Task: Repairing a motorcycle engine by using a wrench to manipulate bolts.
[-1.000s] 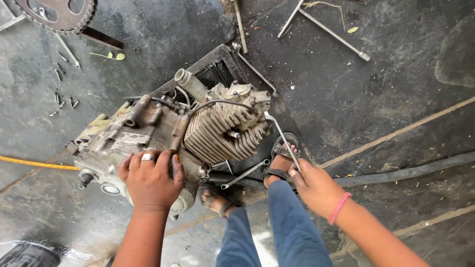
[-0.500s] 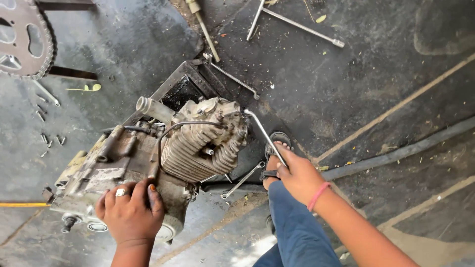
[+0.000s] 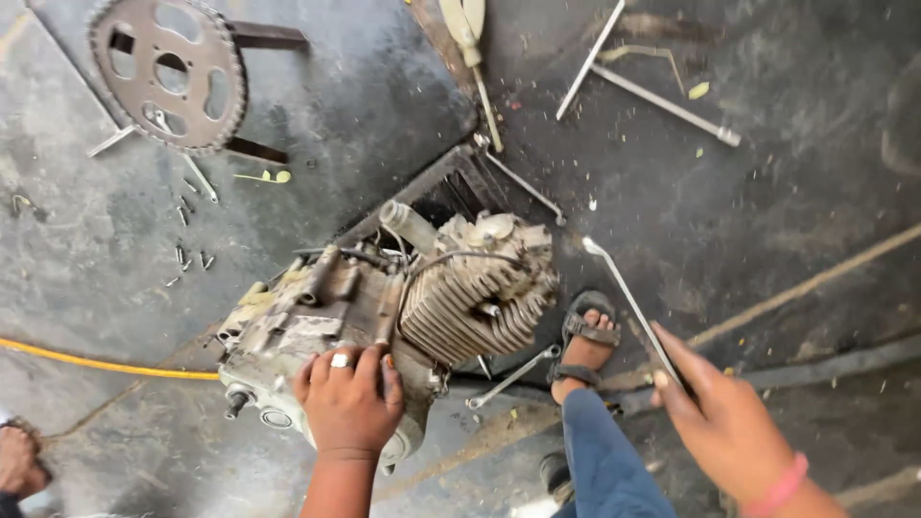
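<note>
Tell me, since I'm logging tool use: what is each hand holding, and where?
Right hand grips a thin metal rod at its lower end. Left hand rests flat on the engine casing, gripping nothing.

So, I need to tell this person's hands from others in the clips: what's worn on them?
Both arms are bare, no sleeves or gloves. The left hand has a silver-coloured ring on one finger. The right hand has a pink band round the wrist. No watch shows.
</note>
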